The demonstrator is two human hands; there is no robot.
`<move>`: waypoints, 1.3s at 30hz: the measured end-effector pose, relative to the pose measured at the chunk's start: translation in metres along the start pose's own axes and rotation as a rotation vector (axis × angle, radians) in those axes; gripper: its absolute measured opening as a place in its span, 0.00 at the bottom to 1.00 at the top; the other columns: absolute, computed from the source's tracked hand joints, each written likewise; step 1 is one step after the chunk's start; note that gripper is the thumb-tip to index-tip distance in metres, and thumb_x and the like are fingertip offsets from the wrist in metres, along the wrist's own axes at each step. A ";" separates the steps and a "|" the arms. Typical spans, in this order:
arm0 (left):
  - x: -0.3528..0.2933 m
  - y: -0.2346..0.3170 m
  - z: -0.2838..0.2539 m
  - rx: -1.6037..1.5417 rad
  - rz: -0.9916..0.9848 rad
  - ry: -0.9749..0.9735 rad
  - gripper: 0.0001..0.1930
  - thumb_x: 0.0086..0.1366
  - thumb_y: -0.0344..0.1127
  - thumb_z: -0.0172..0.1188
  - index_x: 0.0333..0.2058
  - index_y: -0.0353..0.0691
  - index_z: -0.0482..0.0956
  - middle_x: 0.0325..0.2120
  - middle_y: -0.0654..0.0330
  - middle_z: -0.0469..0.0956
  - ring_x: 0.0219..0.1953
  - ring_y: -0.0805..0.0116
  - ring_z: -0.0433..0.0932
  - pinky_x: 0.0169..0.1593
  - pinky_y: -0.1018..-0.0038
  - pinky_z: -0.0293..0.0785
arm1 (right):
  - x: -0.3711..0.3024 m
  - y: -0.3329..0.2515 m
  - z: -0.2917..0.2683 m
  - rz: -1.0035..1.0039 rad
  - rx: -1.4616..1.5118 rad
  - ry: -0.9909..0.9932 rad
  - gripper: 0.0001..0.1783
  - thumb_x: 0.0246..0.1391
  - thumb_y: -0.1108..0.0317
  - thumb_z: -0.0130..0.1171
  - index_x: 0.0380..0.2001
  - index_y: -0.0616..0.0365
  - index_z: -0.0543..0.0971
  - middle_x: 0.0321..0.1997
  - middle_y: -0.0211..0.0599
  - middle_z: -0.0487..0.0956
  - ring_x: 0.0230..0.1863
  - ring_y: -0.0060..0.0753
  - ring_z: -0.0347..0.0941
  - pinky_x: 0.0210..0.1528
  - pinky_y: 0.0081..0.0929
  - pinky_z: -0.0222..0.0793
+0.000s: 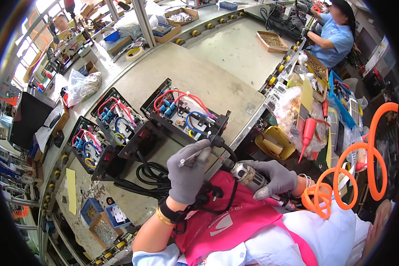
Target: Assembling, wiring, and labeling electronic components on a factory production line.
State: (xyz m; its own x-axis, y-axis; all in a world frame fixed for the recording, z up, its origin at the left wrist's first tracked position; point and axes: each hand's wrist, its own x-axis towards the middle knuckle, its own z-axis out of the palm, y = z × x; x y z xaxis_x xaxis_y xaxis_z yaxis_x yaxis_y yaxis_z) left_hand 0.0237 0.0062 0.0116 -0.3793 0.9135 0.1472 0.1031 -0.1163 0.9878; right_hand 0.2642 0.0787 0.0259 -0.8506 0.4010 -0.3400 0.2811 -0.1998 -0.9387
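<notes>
Gripping silver power screwdriver (249,175) in right hand (278,177), aimed lengthwise up-left toward left hand (188,172). Pinching slim pale piece (187,160), kind unclear, in left fingers (203,154). Lidless black wired box (184,111) on table (235,80) just beyond both, nearer left hand.

Power driver (248,175): silver, cylindrical body, gripped in the right hand (275,177), lying obliquely with its narrow front end directed to the upper left, toward the left hand (188,170). Slim pale piece (188,158): held in the fingers of the left hand; its kind is too small to tell. Open black unit (181,123): resting on the tabletop (162,64) just beyond the left hand, interior exposed, showing arched red wires and blue cylindrical components.
</notes>
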 end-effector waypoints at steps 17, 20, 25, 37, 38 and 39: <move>0.002 0.002 0.001 0.015 -0.070 -0.009 0.09 0.63 0.25 0.59 0.42 0.31 0.81 0.28 0.64 0.80 0.25 0.82 0.73 0.30 0.84 0.70 | -0.002 -0.003 -0.005 0.014 -0.055 -0.007 0.56 0.35 0.60 0.78 0.66 0.60 0.58 0.52 0.30 0.74 0.50 0.18 0.67 0.56 0.20 0.63; 0.009 0.006 -0.003 0.150 0.031 -0.064 0.09 0.64 0.26 0.58 0.42 0.31 0.81 0.28 0.64 0.80 0.25 0.82 0.73 0.30 0.85 0.70 | -0.012 0.000 -0.006 -0.036 -0.077 0.024 0.56 0.34 0.60 0.77 0.66 0.60 0.59 0.51 0.31 0.74 0.50 0.18 0.67 0.55 0.19 0.64; 0.009 0.026 -0.017 0.101 -0.001 0.076 0.08 0.65 0.30 0.58 0.38 0.31 0.81 0.31 0.62 0.81 0.24 0.83 0.72 0.27 0.85 0.69 | -0.053 0.009 -0.015 0.131 0.194 0.209 0.48 0.34 0.70 0.70 0.63 0.60 0.62 0.42 0.33 0.77 0.40 0.20 0.73 0.44 0.19 0.70; -0.065 0.036 -0.092 0.116 -0.054 0.440 0.10 0.68 0.33 0.53 0.39 0.30 0.76 0.31 0.52 0.81 0.19 0.79 0.70 0.23 0.83 0.66 | -0.012 0.112 -0.113 0.063 1.242 0.132 0.26 0.60 0.47 0.53 0.48 0.59 0.72 0.36 0.53 0.80 0.28 0.45 0.81 0.28 0.34 0.81; -0.071 0.034 -0.100 0.131 -0.065 0.468 0.11 0.68 0.33 0.53 0.40 0.30 0.76 0.30 0.52 0.81 0.19 0.79 0.70 0.23 0.83 0.66 | -0.008 0.112 -0.117 0.070 1.264 0.097 0.28 0.61 0.45 0.51 0.51 0.59 0.70 0.38 0.56 0.79 0.31 0.45 0.81 0.30 0.35 0.81; -0.077 0.031 -0.107 0.136 -0.075 0.490 0.11 0.68 0.34 0.53 0.40 0.30 0.76 0.30 0.51 0.81 0.19 0.79 0.70 0.23 0.83 0.65 | -0.006 0.110 -0.121 0.022 1.317 -0.029 0.31 0.62 0.43 0.48 0.54 0.60 0.69 0.41 0.58 0.78 0.34 0.46 0.81 0.33 0.35 0.81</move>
State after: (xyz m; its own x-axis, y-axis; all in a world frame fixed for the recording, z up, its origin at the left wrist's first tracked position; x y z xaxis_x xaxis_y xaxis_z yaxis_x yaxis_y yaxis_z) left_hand -0.0421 -0.1092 0.0358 -0.7733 0.6236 0.1145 0.1656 0.0242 0.9859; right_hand 0.3537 0.1623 -0.0817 -0.8652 0.3709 -0.3374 -0.3319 -0.9280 -0.1691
